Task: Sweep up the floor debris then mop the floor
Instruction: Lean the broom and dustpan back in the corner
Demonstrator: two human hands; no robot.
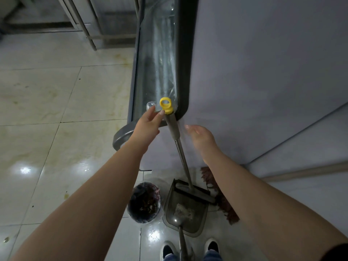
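A metal-handled broom [179, 147] with a yellow ring cap [166, 105] leans against the grey chest freezer [263, 72]; its dark head rests at the back of the grey dustpan [185, 210]. The dustpan holds a small heap of pale debris. My left hand [148, 122] reaches toward the top of the broom handle, fingertips touching it just under the yellow cap. My right hand [200, 135] is blurred, relaxed and apart from the handle on its right. A brown mop head [225, 202] lies on the floor behind the dustpan.
A small bin [144, 202] lined with a dark bag stands left of the dustpan. The dustpan's own handle [182, 243] rises between my shoes. Stained, shiny floor tiles [47, 110] stretch to the left. Metal table legs [84, 25] stand at the back.
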